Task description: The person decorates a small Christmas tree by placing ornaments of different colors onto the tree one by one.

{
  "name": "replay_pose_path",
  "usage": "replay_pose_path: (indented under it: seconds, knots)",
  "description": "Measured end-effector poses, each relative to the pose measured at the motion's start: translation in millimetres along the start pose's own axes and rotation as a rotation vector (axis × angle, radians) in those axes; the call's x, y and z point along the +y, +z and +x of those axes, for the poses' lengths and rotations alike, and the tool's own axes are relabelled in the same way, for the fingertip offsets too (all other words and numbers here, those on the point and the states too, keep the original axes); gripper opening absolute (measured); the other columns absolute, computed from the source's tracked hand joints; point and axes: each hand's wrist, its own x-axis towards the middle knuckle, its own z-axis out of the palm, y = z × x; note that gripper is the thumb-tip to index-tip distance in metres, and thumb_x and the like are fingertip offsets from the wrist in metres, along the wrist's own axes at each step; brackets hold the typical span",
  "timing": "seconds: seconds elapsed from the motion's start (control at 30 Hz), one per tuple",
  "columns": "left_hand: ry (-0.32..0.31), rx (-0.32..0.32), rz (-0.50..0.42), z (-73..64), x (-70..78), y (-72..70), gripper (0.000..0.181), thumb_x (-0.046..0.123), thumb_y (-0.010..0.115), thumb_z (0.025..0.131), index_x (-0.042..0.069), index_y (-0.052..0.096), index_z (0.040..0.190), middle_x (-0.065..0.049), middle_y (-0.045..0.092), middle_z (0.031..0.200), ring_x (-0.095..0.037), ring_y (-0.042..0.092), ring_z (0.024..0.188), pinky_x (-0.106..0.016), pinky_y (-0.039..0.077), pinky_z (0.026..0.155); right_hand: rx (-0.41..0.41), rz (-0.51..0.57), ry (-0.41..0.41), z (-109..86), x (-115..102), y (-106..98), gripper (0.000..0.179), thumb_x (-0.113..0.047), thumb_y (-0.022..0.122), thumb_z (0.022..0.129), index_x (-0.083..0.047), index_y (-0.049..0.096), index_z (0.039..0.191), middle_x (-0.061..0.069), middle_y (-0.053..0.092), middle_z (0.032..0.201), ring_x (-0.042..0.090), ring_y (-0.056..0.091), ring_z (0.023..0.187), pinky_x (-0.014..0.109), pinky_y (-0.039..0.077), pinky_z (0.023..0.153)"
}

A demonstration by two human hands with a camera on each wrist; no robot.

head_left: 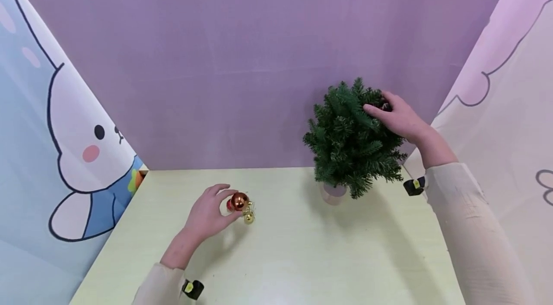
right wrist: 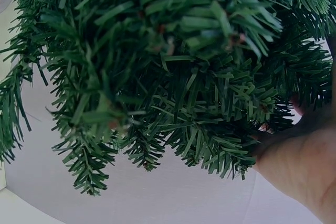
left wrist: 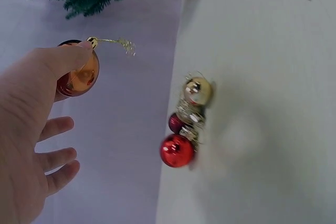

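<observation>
My left hand (head_left: 209, 213) pinches a shiny copper-orange bauble (left wrist: 84, 74) between thumb and finger, over the left part of the table. From its cap sticks out a gold hanging string (left wrist: 126, 44). Just below on the tabletop lie a red bauble (left wrist: 177, 150), a gold bauble (left wrist: 198, 91) and a small dark red one (left wrist: 175, 123), close together. At the right stands a small green artificial Christmas tree (head_left: 345, 137) in a pale pot (head_left: 333, 194). Its upper branches are gripped by my right hand (head_left: 402, 117), thumb in front, the other fingers partly hidden in the needles.
The pale yellow table (head_left: 276, 257) meets a purple cloth backdrop (head_left: 242, 65) just behind the tree. A printed cartoon curtain (head_left: 82, 146) hangs along the left side, and a pale patterned one (head_left: 501, 117) along the right.
</observation>
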Motion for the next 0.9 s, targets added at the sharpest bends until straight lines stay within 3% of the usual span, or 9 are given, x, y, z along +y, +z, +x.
replay_pose_path:
  seconds: [0.33,0.73,0.9]
  knots:
    - [0.045,0.038,-0.060,24.5,21.6,-6.2,0.055,0.044,0.081,0.076,0.013,0.068,0.119,-0.007,0.058,0.127,-0.028,0.051,0.120,-0.049,0.046,0.092,0.027,-0.044,-0.001,-3.4,-3.1,-1.1,0.103,-0.069,0.051,0.087,-0.013,0.000,0.157,0.020,-0.002,0.160,0.042,0.000,0.144,0.064,0.010,0.109]
    - [0.072,0.088,-0.146,56.7,51.7,-2.2,0.051,0.045,0.078,0.079,0.017,0.065,0.120,0.002,0.060,0.119,-0.020,0.054,0.114,-0.042,0.048,0.089,0.066,-0.083,0.013,-2.1,-4.4,1.6,0.102,-0.069,0.052,0.087,-0.009,0.007,0.157,0.022,0.010,0.159,0.044,0.009,0.143,0.064,0.015,0.108]
    - [0.086,0.094,-0.156,70.9,64.7,-3.9,0.050,0.046,0.077,0.080,0.018,0.066,0.119,0.004,0.061,0.118,-0.019,0.054,0.113,-0.042,0.047,0.090,0.144,-0.103,-0.013,-3.1,-4.4,4.6,0.098,-0.066,0.054,0.088,-0.006,0.016,0.155,0.026,0.020,0.154,0.046,0.019,0.139,0.062,0.019,0.108]
